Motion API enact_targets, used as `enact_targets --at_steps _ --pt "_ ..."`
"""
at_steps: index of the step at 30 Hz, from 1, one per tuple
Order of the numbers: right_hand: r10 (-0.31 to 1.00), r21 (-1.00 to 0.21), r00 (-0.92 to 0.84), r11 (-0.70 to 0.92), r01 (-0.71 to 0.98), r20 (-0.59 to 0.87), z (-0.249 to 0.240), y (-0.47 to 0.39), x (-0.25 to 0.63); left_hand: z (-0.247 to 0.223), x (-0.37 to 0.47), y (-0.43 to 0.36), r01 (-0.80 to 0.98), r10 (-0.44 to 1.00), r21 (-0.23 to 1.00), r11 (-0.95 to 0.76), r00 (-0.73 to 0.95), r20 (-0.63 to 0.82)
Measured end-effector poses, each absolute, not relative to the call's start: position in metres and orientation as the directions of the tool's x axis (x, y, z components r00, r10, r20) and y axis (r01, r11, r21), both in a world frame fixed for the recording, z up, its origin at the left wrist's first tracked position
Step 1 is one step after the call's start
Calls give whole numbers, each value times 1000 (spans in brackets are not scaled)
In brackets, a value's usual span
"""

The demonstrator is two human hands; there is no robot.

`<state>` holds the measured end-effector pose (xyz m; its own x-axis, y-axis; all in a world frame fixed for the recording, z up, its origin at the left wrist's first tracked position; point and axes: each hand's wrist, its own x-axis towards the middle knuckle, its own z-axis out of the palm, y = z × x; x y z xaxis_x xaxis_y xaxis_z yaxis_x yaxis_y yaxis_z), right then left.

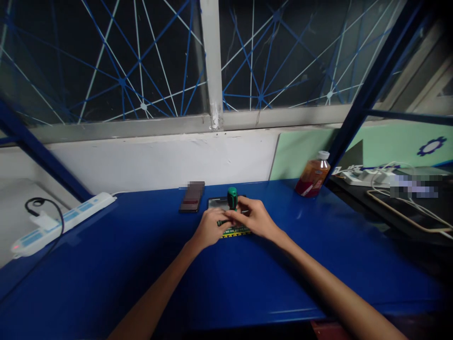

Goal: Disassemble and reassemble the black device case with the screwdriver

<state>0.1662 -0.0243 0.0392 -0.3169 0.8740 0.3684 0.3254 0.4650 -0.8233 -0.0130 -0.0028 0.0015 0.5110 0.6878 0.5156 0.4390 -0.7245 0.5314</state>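
A green-and-black screwdriver handle [232, 197] stands upright between my two hands. My right hand [257, 218] is closed around its lower part, with the thumb across the front. My left hand [209, 227] meets it from the other side, fingers bent inward and touching the right fingertips. Between the left thumb and forefinger shows a small green-and-black piece [221, 222]; its kind is unclear. Beneath both hands lies a flat dark case [217, 203] with a green, yellow-and-black striped front edge [236, 234]. The hands hide the middle of the case and the screwdriver's tip.
On the blue table [226, 283], a dark phone [192, 197] lies left of the case. A white power strip [67, 224] with a black cable runs along the left side. A drink bottle [313, 174] stands back right. Further right are cables and another power strip [371, 178].
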Motion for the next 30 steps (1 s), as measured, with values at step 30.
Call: enact_targets --at_steps 30 --pt "903 -825 -248 423 375 351 33 -26 168 3 -11 -9 428 670 527 -734 579 464"
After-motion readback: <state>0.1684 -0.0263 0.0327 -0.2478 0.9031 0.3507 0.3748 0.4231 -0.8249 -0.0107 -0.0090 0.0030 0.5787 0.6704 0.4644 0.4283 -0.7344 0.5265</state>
